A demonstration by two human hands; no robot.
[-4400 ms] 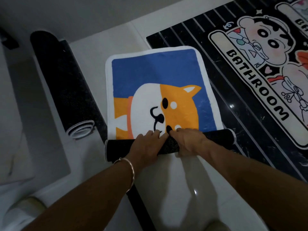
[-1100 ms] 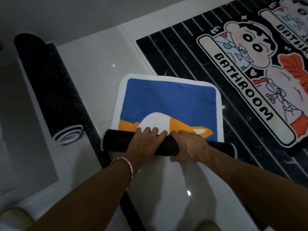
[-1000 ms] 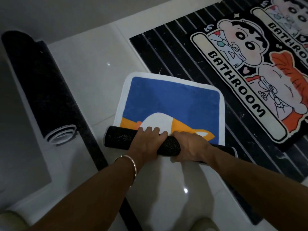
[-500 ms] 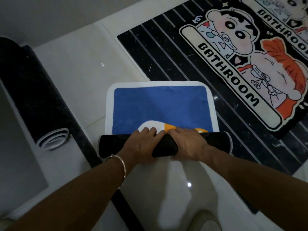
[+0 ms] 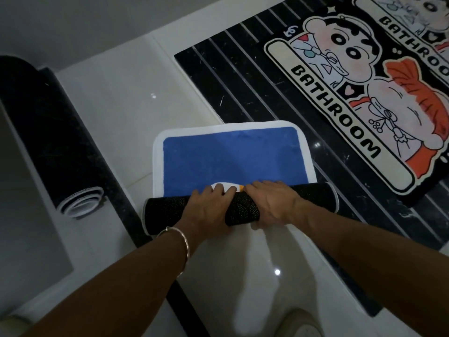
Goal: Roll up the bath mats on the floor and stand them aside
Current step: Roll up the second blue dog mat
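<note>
my left hand [image 5: 209, 206] and right hand [image 5: 273, 203], side by side, curl their fingers [image 5: 218, 189] over the half-rolled blue mat [image 5: 230, 156]; a rolled mat [image 5: 48, 132] lies left.

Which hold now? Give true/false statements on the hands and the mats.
1. The left hand and the right hand both grip the roll of the blue mat. True.
2. The blue mat is fully rolled. False: part lies flat beyond the roll.
3. A rolled mat lies on the floor to the left. True.
4. The BATHROOM mat lies flat. True.
5. The left wrist is bare. False: it wears a bracelet.
6. The hands sit at opposite ends of the roll. False: they nearly touch mid-roll.
</note>
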